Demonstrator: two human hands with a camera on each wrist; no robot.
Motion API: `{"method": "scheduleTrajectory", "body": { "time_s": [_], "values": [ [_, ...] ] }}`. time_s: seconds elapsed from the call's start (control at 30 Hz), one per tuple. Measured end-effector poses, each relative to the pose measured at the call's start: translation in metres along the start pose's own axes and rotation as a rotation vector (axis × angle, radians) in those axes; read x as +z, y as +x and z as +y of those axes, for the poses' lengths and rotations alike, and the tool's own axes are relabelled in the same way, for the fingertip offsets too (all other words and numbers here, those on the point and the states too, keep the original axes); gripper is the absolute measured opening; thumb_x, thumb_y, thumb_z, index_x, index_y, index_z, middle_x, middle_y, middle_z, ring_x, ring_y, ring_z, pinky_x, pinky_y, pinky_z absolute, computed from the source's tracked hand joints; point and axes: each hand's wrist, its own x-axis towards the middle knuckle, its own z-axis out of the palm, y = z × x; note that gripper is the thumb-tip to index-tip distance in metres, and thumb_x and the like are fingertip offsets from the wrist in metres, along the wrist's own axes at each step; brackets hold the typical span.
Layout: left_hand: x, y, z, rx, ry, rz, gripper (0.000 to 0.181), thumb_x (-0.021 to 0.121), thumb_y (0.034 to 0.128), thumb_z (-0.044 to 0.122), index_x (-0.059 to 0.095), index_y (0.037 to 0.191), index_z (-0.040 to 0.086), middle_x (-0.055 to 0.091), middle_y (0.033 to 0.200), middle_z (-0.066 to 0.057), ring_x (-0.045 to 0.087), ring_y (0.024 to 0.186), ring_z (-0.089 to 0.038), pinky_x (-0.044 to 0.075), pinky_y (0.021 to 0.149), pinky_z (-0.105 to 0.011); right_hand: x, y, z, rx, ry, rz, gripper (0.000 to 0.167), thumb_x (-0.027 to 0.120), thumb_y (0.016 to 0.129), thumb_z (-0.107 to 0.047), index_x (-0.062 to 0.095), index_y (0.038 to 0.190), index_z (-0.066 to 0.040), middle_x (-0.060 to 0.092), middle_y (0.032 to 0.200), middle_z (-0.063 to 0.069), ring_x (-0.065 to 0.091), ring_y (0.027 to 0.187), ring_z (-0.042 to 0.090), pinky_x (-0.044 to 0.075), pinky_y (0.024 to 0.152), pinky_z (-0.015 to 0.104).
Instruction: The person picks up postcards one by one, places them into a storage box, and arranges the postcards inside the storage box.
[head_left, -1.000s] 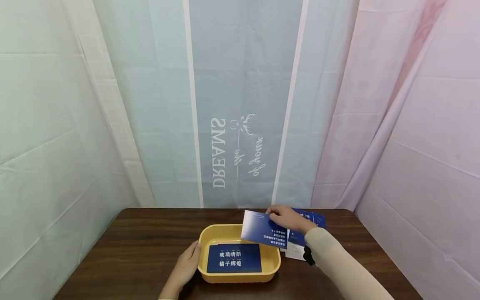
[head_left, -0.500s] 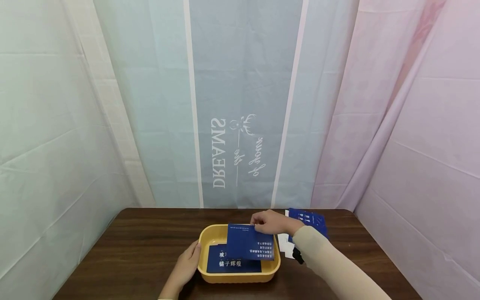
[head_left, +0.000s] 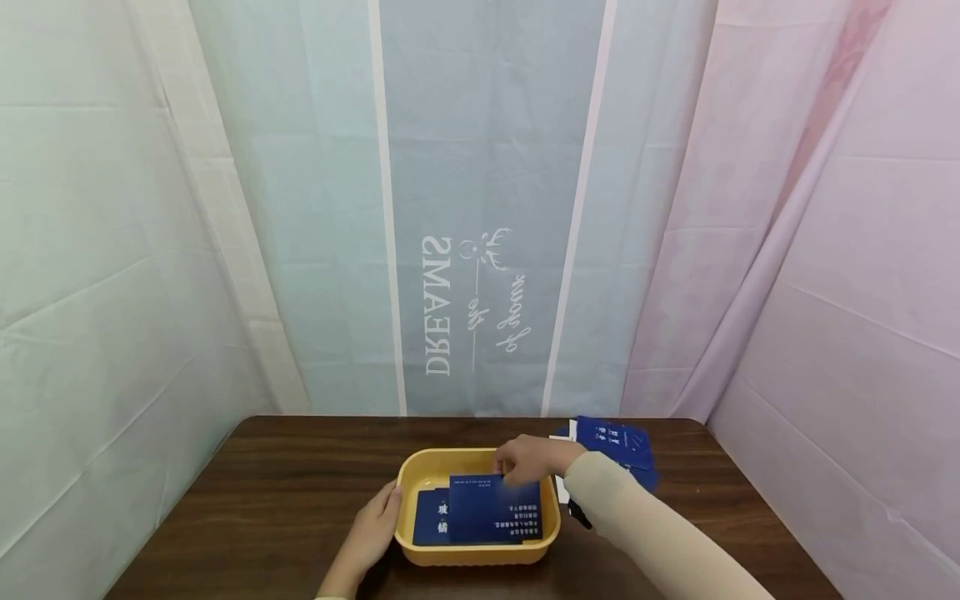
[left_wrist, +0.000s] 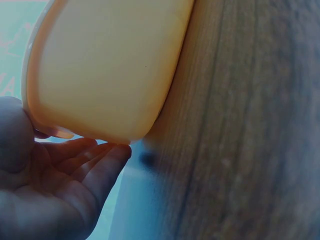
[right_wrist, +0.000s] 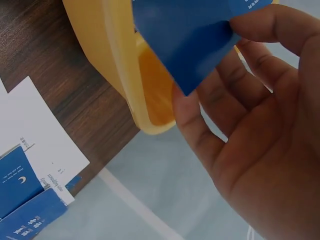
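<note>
A yellow plastic tray (head_left: pixel 480 557) stands near the front of the table. My left hand (head_left: pixel 377 525) grips its left end, thumb at the rim; in the left wrist view the fingers (left_wrist: pixel 107 170) bear on the outer wall. Over the tray, my right hand (head_left: pixel 534 458) pinches a blue card (head_left: pixel 483 507) printed with white text by its far edge. In the right wrist view this card (right_wrist: pixel 185 45) sits between thumb and fingers. Beneath it lies another blue card (head_left: pixel 429 518) with larger white characters, partly covered. Whether the held card touches it, I cannot tell.
Right of the tray, several blue and white cards (head_left: pixel 615 442) lie loosely overlapped on the dark wooden table (head_left: pixel 300 475); in the right wrist view, white cards (right_wrist: pixel 45 125) show among them. A hanging fabric curtain (head_left: pixel 480 167) closes off the back.
My right hand has carried the blue card left and down from above the tray's right end into the tray, over the card lying there. The left hand stays on the tray.
</note>
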Motion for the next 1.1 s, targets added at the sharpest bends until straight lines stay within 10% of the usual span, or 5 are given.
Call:
{"method": "scheduleTrajectory", "body": {
  "time_s": [1.1],
  "values": [
    [-0.002, 0.002, 0.001, -0.029, 0.004, -0.037, 0.059, 0.034, 0.1105, 0.039, 0.046, 0.145, -0.007, 0.051, 0.142, -0.028, 0.047, 0.131, -0.046, 0.040, 0.103, -0.063, 0.030, 0.021, -0.013, 0.106, -0.492, 0.014, 0.017, 0.083, 0.082, -0.024, 0.071, 0.095, -0.021, 0.062, 0.078, -0.011, 0.053, 0.067, 0.005, 0.054, 0.067, 0.028]
  ]
}}
